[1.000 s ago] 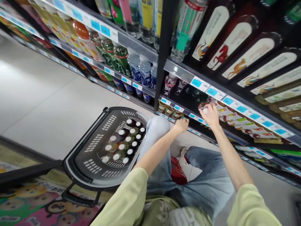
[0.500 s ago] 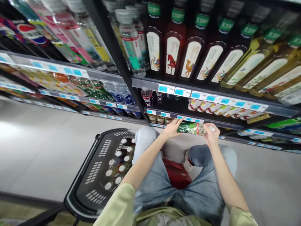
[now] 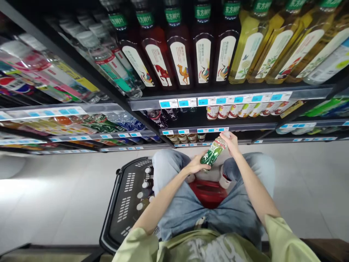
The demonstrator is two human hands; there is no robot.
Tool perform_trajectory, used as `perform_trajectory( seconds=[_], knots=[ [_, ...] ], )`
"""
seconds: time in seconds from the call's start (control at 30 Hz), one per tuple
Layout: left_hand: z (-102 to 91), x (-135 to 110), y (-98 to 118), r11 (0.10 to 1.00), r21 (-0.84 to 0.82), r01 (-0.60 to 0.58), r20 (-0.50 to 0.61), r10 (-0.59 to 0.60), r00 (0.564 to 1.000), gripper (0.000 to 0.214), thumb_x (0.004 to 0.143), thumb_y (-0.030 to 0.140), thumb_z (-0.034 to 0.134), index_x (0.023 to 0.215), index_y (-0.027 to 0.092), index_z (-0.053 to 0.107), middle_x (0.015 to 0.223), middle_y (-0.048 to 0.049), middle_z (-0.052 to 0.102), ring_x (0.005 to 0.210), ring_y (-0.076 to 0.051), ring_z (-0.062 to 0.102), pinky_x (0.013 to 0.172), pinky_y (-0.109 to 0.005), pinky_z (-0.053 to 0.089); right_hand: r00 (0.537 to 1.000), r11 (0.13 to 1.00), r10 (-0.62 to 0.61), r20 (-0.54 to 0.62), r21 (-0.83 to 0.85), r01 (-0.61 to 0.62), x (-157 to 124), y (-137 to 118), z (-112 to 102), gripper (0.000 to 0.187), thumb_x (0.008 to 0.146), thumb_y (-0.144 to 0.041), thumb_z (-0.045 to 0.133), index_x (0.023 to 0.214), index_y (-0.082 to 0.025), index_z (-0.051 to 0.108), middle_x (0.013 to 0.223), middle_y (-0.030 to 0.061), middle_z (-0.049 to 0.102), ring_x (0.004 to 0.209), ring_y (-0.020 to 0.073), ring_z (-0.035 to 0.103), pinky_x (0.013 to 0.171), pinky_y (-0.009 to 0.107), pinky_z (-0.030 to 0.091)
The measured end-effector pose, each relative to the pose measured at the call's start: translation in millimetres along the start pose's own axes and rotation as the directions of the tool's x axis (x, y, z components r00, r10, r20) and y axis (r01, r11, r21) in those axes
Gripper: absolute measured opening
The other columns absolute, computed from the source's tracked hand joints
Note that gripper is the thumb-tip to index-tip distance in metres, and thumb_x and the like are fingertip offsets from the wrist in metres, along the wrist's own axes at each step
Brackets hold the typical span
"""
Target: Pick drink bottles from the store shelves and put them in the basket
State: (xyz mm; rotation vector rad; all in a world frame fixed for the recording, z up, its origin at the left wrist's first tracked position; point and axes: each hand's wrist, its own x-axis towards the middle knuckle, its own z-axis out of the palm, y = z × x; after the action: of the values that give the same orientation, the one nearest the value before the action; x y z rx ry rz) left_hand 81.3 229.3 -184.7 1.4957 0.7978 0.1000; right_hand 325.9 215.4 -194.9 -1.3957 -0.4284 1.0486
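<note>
A drink bottle with a green label (image 3: 212,154) is held in both hands, tilted, above the gap between my knees. My left hand (image 3: 196,163) wraps round its lower end, thumb across the label. At the capped end, my right hand (image 3: 230,142) has its fingers closed round the neck and hides most of the cap. The black shopping basket (image 3: 110,214) stands on the floor beside my left leg, with several capped bottles (image 3: 145,185) upright in it. My left arm and leg cover part of the basket.
Dark tea bottles (image 3: 180,60) and yellow ones (image 3: 249,54) line the upper shelf (image 3: 152,103). Below are small patterned containers (image 3: 234,111) and jars (image 3: 183,138) on the lowest level. Soft-drink bottles fill the shelves at left. A red object (image 3: 208,193) lies between my feet.
The green-labelled bottle has gone from nearly level to slanted, its base lowered towards me. Both hands have moved with it, away from the shelf. My view has shifted to the right.
</note>
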Motion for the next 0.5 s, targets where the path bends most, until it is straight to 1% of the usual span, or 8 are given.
perform_trajectory(
  seconds=[0.07,0.13,0.2,0.27,0.33,0.37,0.43,0.5],
  knots=[
    [22.2,-8.6,-8.7,0.945,-0.293,0.146,0.155,-0.103,0.982,0.090,0.069,0.043,0.072,0.152,0.016,0.052,0.118,-0.0150,0.079,0.090,-0.030,0.078,0.065,-0.034,0.058,1.000,0.999,0.023,-0.008,0.024,-0.023,-5.6,4.1,0.0,0.046,0.058,-0.052,0.097,0.080,-0.021,0.072,0.066,0.0024,0.073,0.058,0.0195,0.067,0.057,0.030,0.052],
    [38.2,-13.4,-16.7,0.851,-0.459,0.255,0.290,-0.127,0.948,0.086,0.066,0.045,0.068,0.144,0.013,0.057,0.107,-0.0171,0.080,0.078,-0.029,0.077,0.052,-0.028,0.049,0.997,0.996,0.071,-0.021,0.047,-0.070,-10.9,7.3,-1.0,0.043,0.057,-0.051,0.095,0.073,-0.022,0.068,0.058,0.0006,0.068,0.053,0.0185,0.064,0.054,0.030,0.050],
    [45.9,-13.5,-21.8,0.802,-0.520,0.296,0.340,-0.123,0.932,0.077,0.065,0.048,0.067,0.133,0.011,0.062,0.103,-0.0178,0.079,0.072,-0.027,0.076,0.049,-0.026,0.044,0.994,0.993,0.105,-0.042,0.059,-0.102,-14.1,9.7,-3.0,0.043,0.055,-0.049,0.095,0.070,-0.022,0.066,0.055,-0.0001,0.067,0.049,0.0171,0.061,0.050,0.028,0.048],
    [47.4,-9.7,-24.0,0.795,-0.528,0.298,0.320,-0.138,0.937,0.069,0.068,0.051,0.069,0.125,0.012,0.064,0.098,-0.0168,0.079,0.069,-0.025,0.074,0.048,-0.026,0.042,0.990,0.991,0.123,-0.065,0.065,-0.119,-14.8,11.7,-5.7,0.042,0.052,-0.045,0.094,0.070,-0.022,0.065,0.056,0.0002,0.068,0.049,0.0166,0.062,0.050,0.027,0.048],
    [47.0,-3.7,-24.7,0.831,-0.490,0.265,0.242,-0.162,0.957,0.065,0.074,0.051,0.071,0.127,0.013,0.064,0.101,-0.0153,0.079,0.074,-0.025,0.075,0.053,-0.027,0.047,0.984,0.988,0.146,-0.097,0.071,-0.140,-13.5,14.3,-8.7,0.040,0.052,-0.042,0.093,0.073,-0.022,0.065,0.058,0.0005,0.070,0.052,0.0170,0.064,0.051,0.027,0.050],
    [47.1,-0.6,-25.0,0.869,-0.439,0.229,0.187,-0.161,0.969,0.065,0.075,0.048,0.074,0.129,0.014,0.063,0.108,-0.0146,0.079,0.083,-0.025,0.076,0.060,-0.028,0.052,0.980,0.986,0.159,-0.117,0.073,-0.151,-12.4,16.0,-10.2,0.039,0.051,-0.039,0.092,0.074,-0.022,0.066,0.060,0.0004,0.071,0.053,0.0172,0.065,0.052,0.027,0.051],
    [48.6,4.9,-26.4,0.955,-0.253,0.152,0.079,-0.136,0.988,0.068,0.077,0.046,0.078,0.136,0.018,0.062,0.126,-0.0124,0.077,0.106,-0.027,0.075,0.082,-0.033,0.059,0.969,0.982,0.183,-0.166,0.068,-0.174,-10.4,21.0,-12.3,0.037,0.051,-0.034,0.091,0.074,-0.022,0.065,0.060,-0.0005,0.071,0.055,0.0170,0.066,0.052,0.027,0.053],
    [51.2,8.3,-29.3,0.992,0.012,0.126,0.012,-0.126,0.992,0.074,0.078,0.047,0.082,0.143,0.020,0.059,0.134,-0.0111,0.074,0.122,-0.029,0.071,0.099,-0.037,0.057,0.955,0.978,0.208,-0.213,0.053,-0.202,-9.4,28.4,-12.7,0.034,0.051,-0.028,0.090,0.072,-0.022,0.063,0.059,-0.0016,0.069,0.055,0.0164,0.065,0.051,0.026,0.052]
  ],
)
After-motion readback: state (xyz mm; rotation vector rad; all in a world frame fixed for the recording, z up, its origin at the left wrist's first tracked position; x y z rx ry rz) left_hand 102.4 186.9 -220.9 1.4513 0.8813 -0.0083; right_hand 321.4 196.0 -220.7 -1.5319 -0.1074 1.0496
